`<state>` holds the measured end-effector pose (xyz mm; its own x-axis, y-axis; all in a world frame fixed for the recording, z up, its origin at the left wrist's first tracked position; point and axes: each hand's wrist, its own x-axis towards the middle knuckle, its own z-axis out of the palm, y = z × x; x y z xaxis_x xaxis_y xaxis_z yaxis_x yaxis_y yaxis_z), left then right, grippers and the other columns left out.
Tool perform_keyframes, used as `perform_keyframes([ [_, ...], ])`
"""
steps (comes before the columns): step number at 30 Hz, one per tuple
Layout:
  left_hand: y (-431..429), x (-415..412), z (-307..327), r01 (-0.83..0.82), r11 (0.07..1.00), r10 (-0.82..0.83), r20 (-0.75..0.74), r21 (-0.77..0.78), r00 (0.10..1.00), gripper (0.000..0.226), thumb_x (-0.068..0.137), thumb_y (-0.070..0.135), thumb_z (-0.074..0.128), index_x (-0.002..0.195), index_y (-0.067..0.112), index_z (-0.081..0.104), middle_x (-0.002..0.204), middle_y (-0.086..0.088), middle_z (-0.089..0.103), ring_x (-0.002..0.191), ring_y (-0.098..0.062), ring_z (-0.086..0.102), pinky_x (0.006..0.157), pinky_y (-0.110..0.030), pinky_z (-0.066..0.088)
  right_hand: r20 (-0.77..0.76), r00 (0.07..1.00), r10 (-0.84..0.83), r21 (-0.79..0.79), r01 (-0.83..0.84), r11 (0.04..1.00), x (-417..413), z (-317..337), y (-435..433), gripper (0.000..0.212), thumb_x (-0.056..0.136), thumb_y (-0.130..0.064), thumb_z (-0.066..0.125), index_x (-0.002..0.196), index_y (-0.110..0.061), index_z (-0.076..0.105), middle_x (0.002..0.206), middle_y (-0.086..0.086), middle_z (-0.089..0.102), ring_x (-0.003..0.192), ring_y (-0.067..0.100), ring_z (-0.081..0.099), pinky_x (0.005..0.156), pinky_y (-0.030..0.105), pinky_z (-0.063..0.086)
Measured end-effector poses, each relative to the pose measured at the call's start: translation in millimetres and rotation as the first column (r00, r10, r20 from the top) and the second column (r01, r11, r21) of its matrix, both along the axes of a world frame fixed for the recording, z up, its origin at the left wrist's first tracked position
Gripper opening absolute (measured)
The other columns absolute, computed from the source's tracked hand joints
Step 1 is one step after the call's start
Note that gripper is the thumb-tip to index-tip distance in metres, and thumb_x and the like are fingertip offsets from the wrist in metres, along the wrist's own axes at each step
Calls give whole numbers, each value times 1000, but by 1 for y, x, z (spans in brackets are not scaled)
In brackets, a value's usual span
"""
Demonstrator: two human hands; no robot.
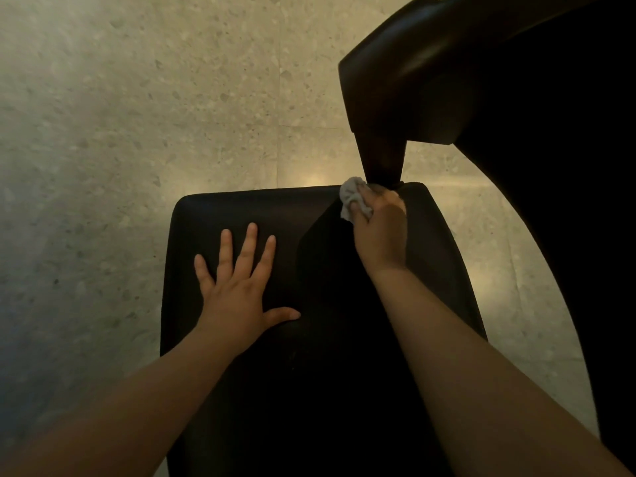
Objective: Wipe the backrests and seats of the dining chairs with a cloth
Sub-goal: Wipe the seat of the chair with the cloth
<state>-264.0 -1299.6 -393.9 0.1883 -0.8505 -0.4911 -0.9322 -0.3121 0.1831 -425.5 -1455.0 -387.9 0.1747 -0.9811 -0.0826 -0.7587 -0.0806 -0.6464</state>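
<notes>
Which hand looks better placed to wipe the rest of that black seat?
Right hand: it grips the cloth at the far edge of the seat. Left hand lies flat on it, empty.

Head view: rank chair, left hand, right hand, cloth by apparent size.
1. chair, largest by far.
2. left hand, spread flat.
3. right hand, curled and farther off, so ranking it below the left is unsure.
4. cloth, bunched in the right hand, only partly showing.

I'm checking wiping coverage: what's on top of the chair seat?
The left hand rests flat on the seat; the right hand holds a grey cloth at its far edge. The surface beneath them is hidden.
</notes>
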Motion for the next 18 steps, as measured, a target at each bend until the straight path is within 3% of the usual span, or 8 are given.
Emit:
perform_keyframes([
  [3, 0, -1, 0, 1, 1000, -1, -2, 2, 1000, 120, 66, 87, 44, 132, 40, -45, 142, 8, -53, 132, -28, -46, 105, -61, -19, -41, 994, 98, 33, -97, 995, 2, -1, 22, 41, 98, -20, 52, 140, -20, 51, 141, 5, 48, 134, 20, 36, 113, 28, 28],
  [6, 0, -1, 1, -2, 1000, 2, -9, 6, 1000, 120, 67, 86, 45, 136, 38, -41, 142, 7, -53, 131, -28, -47, 106, -62, -19, 7, 980, 200, 119, -199, 973, -7, 4, 36, 39, 98, -22, 54, 136, -22, 54, 140, 2, 51, 134, 20, 37, 114, 29, 25],
  [10, 0, -1, 2, 0, 1000, 0, -13, 14, 1000, 120, 68, 85, 46, 136, 37, -40, 142, 7, -52, 132, -28, -47, 107, -63, -18, 95, 995, 24, 54, -30, 998, -14, 14, 12, 34, 96, -25, 58, 127, -12, 61, 132, 7, 55, 120, 21, 51, 101, 29, 42],
  [14, 0, -1, 2, 12, 1000, -12, -4, 17, 1000, 118, 68, 86, 44, 136, 39, -41, 142, 7, -53, 132, -28, -46, 107, -62, -18, 114, 991, -73, 53, 67, 996, 4, 12, -9, 42, 96, -41, 54, 119, -8, 65, 130, 11, 51, 121, 22, 47, 97, 25, 41],
  [18, 0, -1, 0, 6, 1000, -6, 2, 2, 1000, 118, 67, 87, 42, 132, 39, -45, 141, 7, -54, 132, -29, -46, 106, -62, -19, -9, 997, -82, -39, 82, 996, 20, -2, 11, 34, 100, -32, 50, 123, -13, 65, 132, 8, 51, 122, 20, 42, 88, 18, 33],
])
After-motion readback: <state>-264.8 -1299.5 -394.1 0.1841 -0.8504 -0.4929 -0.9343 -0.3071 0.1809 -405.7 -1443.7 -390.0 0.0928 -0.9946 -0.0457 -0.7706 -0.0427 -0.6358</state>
